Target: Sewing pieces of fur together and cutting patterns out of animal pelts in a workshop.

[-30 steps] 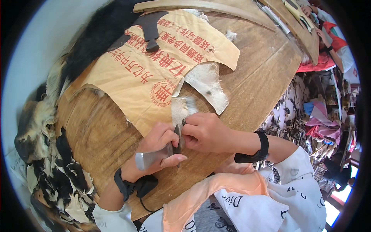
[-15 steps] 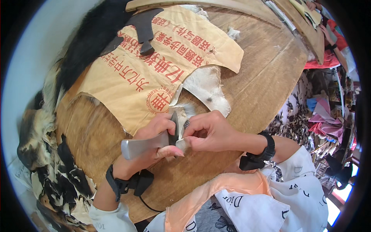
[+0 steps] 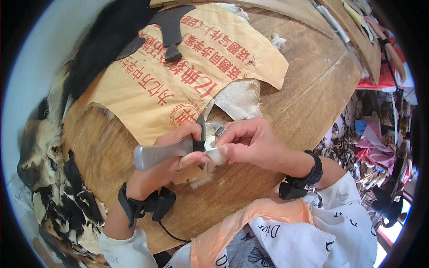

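My left hand (image 3: 178,147) is wrapped round a knife with a wide, flat grey metal handle (image 3: 161,154) and a dark, upright blade (image 3: 200,127). A small scrap of pale fur hide (image 3: 216,156) lies between the hands, against the blade. My right hand (image 3: 250,143) pinches its right side between thumb and fingertips, while my left thumb meets its left side. A metal band, perhaps a thimble (image 3: 219,130), sits at a finger of my right hand. Just beyond, a cut brown paper sheet with red print (image 3: 147,96) partly covers a white hide piece (image 3: 241,98).
A dark, flat branched piece (image 3: 172,31) rests on the paper. Black fur (image 3: 109,40) drapes along the left edge, with fur scraps (image 3: 78,196) below it. The wooden board (image 3: 308,89) carries a long wooden strip (image 3: 277,13) at its far side. Another person's arm (image 3: 393,53) shows far right.
The small hide scrap has turned and now shows a pale strip between my hands. My right hand has rolled over it, and the blade has shifted slightly left and away.
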A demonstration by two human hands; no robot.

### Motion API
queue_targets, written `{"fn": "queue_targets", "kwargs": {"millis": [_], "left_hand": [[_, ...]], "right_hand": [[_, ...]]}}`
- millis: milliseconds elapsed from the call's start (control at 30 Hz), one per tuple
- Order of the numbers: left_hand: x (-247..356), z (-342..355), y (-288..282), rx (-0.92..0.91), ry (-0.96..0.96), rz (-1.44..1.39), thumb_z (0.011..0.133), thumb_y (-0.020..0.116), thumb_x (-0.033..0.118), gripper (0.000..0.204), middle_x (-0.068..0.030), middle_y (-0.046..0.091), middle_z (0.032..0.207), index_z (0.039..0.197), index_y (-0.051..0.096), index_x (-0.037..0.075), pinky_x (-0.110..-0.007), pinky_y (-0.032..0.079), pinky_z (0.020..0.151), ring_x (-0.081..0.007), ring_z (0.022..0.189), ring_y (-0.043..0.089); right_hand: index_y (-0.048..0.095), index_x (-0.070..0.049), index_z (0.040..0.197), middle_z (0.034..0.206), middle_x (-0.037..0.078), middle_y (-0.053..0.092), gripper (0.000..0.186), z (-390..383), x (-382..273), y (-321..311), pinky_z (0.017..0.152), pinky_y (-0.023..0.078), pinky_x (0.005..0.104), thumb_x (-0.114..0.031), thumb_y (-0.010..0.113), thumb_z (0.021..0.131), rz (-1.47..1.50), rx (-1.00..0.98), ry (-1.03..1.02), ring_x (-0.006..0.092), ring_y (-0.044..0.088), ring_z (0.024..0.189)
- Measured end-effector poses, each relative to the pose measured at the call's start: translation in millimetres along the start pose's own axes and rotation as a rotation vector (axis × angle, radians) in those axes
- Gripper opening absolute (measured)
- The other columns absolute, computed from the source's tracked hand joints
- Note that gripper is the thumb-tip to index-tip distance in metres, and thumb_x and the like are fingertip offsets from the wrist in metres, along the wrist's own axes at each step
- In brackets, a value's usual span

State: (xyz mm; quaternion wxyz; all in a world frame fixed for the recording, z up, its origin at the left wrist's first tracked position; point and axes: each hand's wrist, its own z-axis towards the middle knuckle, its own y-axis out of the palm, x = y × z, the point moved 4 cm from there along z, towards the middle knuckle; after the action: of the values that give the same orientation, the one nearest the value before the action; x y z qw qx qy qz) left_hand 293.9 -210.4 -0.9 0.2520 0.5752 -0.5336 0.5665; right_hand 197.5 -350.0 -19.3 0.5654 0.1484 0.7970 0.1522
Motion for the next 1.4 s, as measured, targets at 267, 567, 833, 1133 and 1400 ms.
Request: {"fn": "queue_targets", "kwargs": {"millis": [267, 567, 833, 1133, 1400], "left_hand": [[5, 0, 3, 0.031, -0.182, -0.223, 0.083, 0.064, 0.031, 0.033, -0.0015, 0.048, 0.077, 0.098, 0.046, 0.008, -0.023, 0.036, 0.046, -0.007, 0.053, 0.045], [5, -4, 10, 0.128, -0.198, -0.267, 0.086, 0.061, 0.03, 0.031, -0.0008, 0.044, 0.071, 0.103, 0.044, 0.011, -0.022, 0.037, 0.046, -0.0076, 0.051, 0.044], [3, -6, 15, 0.168, -0.09, -0.127, 0.089, 0.054, 0.028, 0.024, -0.0008, 0.044, 0.068, 0.101, 0.045, 0.009, -0.023, 0.037, 0.051, -0.0077, 0.053, 0.044], [33, -43, 17, 0.298, 0.088, 0.01, 0.091, 0.048, 0.018, 0.012, -0.0006, 0.044, 0.066, 0.093, 0.049, 0.006, -0.025, 0.037, 0.055, -0.0108, 0.058, 0.042], [74, 10, 63, 0.316, 0.369, 0.414, 0.082, 0.056, 0.011, 0.01, -0.013, 0.057, 0.071, 0.09, 0.056, 0.005, -0.036, 0.042, 0.055, -0.031, 0.064, 0.056]], "right_hand": [[0.064, 0.001, 0.087, 0.076, 0.001, 0.062, 0.01, -15, -18, -12, 0.061, 0.046, 0.0188, -0.007, 0.061, 0.083, 0.103, 0.124, -0.041, 0.0051, 0.056, 0.068], [0.064, 0.002, 0.087, 0.075, 0.002, 0.061, 0.01, -28, -14, -11, 0.063, 0.047, 0.0199, -0.006, 0.06, 0.083, 0.102, 0.171, -0.104, 0.007, 0.057, 0.068], [0.064, 0.0, 0.088, 0.079, 0.003, 0.064, 0.011, -84, -60, -53, 0.056, 0.047, 0.0234, -0.009, 0.061, 0.082, -0.4, 0.362, -0.433, 0.0085, 0.058, 0.069], [0.059, -0.003, 0.1, 0.104, 0.017, 0.057, 0.029, -171, -95, -101, 0.08, 0.045, 0.0406, -0.016, 0.064, 0.075, -1.908, 1.029, -0.239, 0.033, 0.055, 0.095], [0.058, -0.012, 0.115, 0.121, 0.014, 0.051, 0.05, -54, -73, -2, 0.091, 0.038, 0.0423, -0.022, 0.074, 0.069, -1.042, 0.047, -0.912, 0.0331, 0.046, 0.111]]}}
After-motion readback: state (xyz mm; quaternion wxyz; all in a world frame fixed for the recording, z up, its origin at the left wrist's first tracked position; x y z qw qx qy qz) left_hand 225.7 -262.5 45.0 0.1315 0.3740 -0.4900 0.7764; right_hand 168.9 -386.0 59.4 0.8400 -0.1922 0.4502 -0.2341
